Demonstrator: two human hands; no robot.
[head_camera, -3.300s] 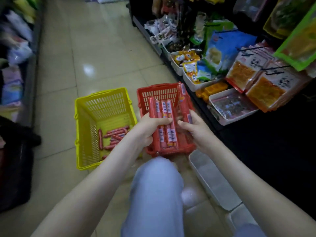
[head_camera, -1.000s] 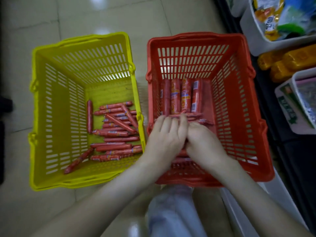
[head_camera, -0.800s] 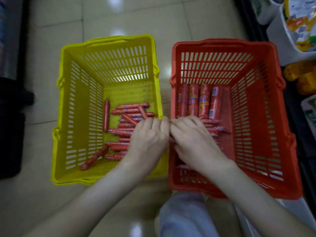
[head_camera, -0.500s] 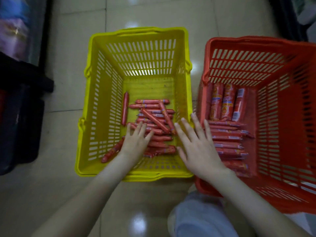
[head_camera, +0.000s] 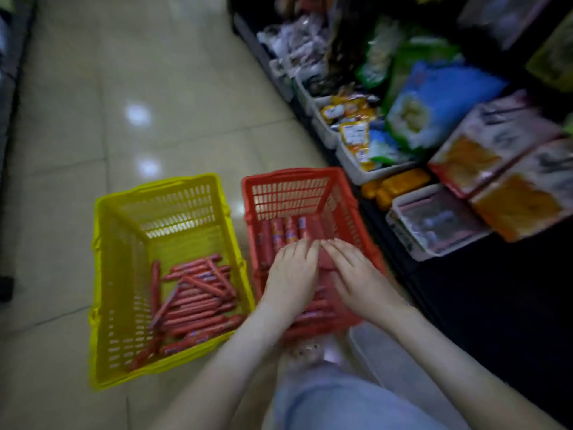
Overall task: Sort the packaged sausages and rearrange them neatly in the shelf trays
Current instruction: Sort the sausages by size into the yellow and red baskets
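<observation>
Frame is motion-blurred; I note what holds. Largest: the pale tiled floor (head_camera: 161, 97) running up the aisle, and on my right the dark shelf unit (head_camera: 483, 305) with white shelf trays (head_camera: 440, 225) along its lower edge and hanging snack bags, among them a blue bag (head_camera: 446, 91). On the floor, side by side and nearly touching, stand a yellow basket (head_camera: 124, 274) on the left and a red basket (head_camera: 310, 184) on the right, the red one just beside the shelf. The yellow basket holds a loose heap of thin red sausages (head_camera: 195, 293), lying crosswise in no order. The red basket holds thicker packaged sausages (head_camera: 285, 232), a few lined up parallel against its far wall, more beneath the hands. Both hands are down inside the red basket: left hand (head_camera: 291, 274) and right hand (head_camera: 356, 274), palms down, fingers extended and close together, fingertips almost meeting over the packs. They lie flat on the sausages; I cannot tell if either grips one. A light-blue trouser knee (head_camera: 335, 401) fills the bottom edge.
</observation>
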